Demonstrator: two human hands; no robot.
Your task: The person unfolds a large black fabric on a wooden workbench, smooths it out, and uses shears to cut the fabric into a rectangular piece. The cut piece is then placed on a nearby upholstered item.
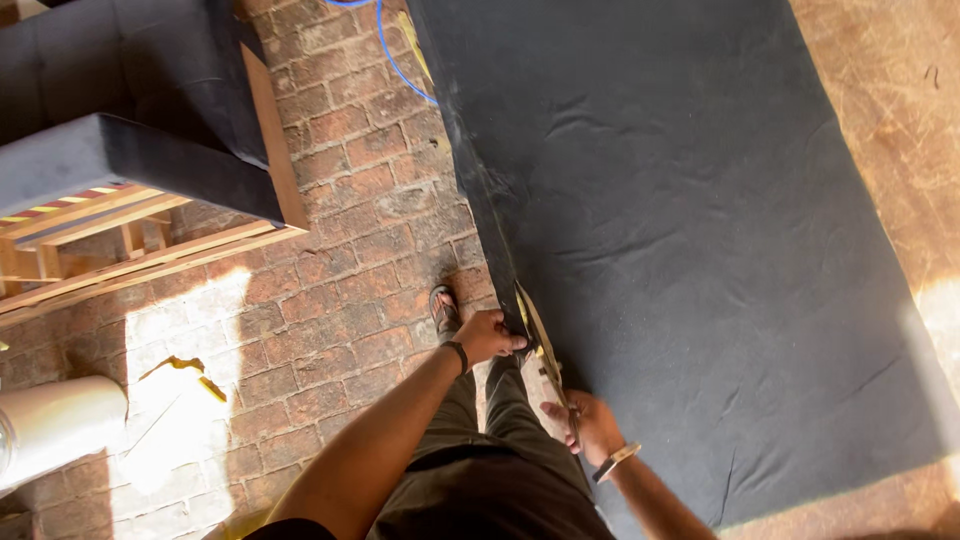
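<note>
While my left hand (487, 336) pinches the black cloth (690, 230) edge, my right hand (592, 425) is closed on it too. If either grip slips, the cloth could wrinkle over the wood panel (540, 345).

Upholstery workshop floor, seen from above.
Bare brick floor (330, 250) at left; upper left, a half-covered sofa frame (130, 170) showing raw wood slats; a big dark fabric sheet (700, 230) spread across the right; blue hose (395, 55) along the top.
</note>
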